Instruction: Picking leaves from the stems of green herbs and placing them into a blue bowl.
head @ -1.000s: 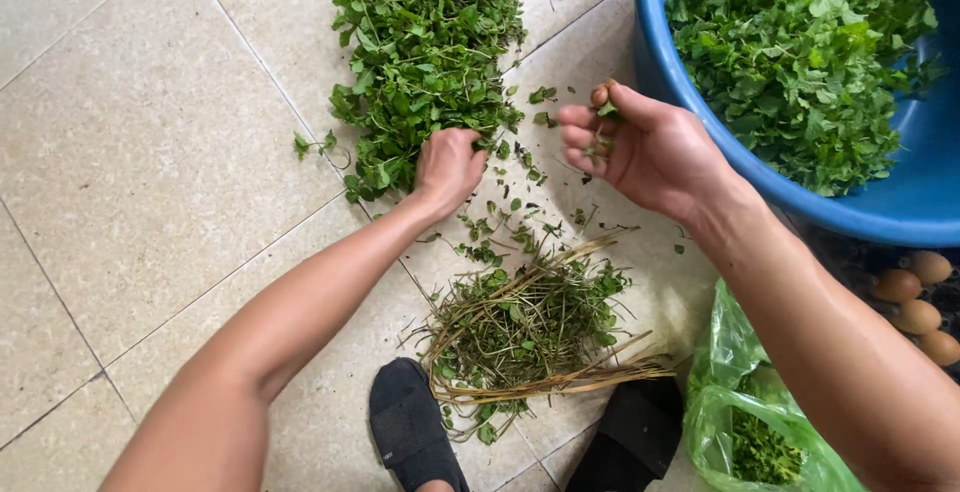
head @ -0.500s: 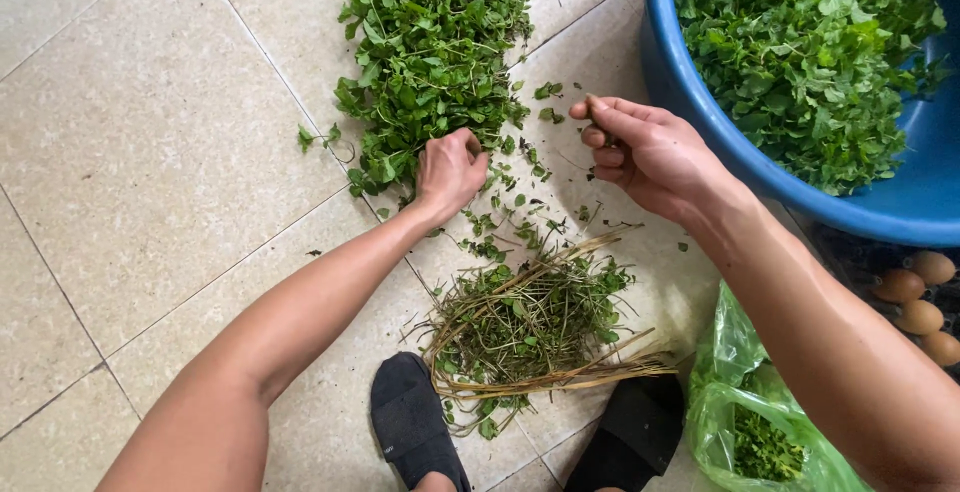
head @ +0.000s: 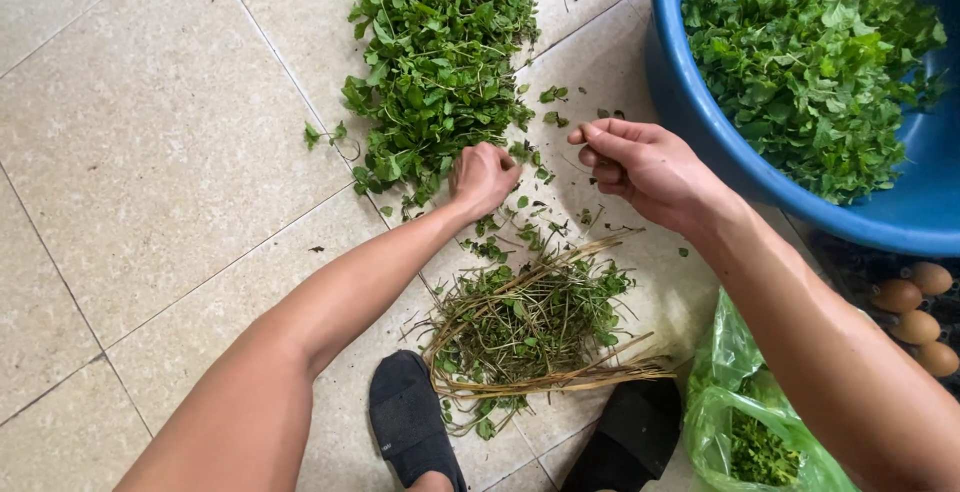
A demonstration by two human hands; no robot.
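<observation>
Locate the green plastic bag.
The green plastic bag lies bottom right in the head view, under the right forearm, beside the right dark sock.

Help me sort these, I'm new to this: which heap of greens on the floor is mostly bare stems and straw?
The heap of stems just in front of the black-socked feet. It is wiry and pale with dry straw, unlike the leafy herb pile beyond the left hand.

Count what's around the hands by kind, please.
Hands: 2 (left hand, right hand)
Herb piles on floor: 1
Stem heaps: 1
Blue basins: 1
Green plastic bags: 1
Eggs: 3
Black socks: 2
Total: 11
</observation>
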